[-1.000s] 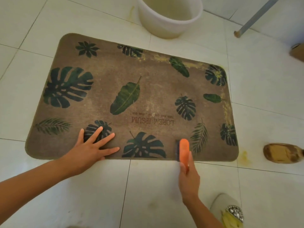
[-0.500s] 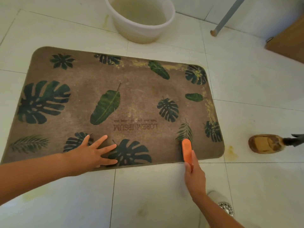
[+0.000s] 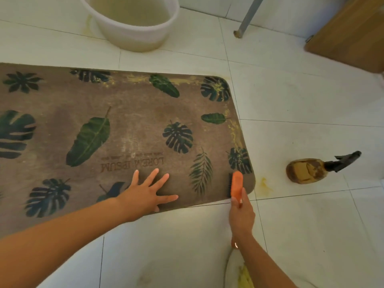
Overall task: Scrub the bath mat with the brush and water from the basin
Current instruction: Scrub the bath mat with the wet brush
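A brown bath mat [image 3: 133,125] printed with dark green leaves lies flat on the white tiled floor, with yellowish stains along its far and right edges. My left hand [image 3: 145,192] presses flat on the mat near its front edge, fingers spread. My right hand [image 3: 241,215] grips an orange brush [image 3: 236,183] with dark bristles, which rests on the mat's near right corner. A white basin [image 3: 133,36] holding cloudy water stands on the floor just beyond the mat's far edge.
An amber spray bottle [image 3: 305,171] with a black nozzle lies on its side on the tiles right of the mat. A yellow stain [image 3: 264,183] marks the floor beside the mat's corner. A metal leg [image 3: 247,15] and a wooden panel [image 3: 353,32] stand at the back right.
The brush and my right hand have slid right along the mat's front edge to its right corner. My left hand has shifted right too. The view has panned right.
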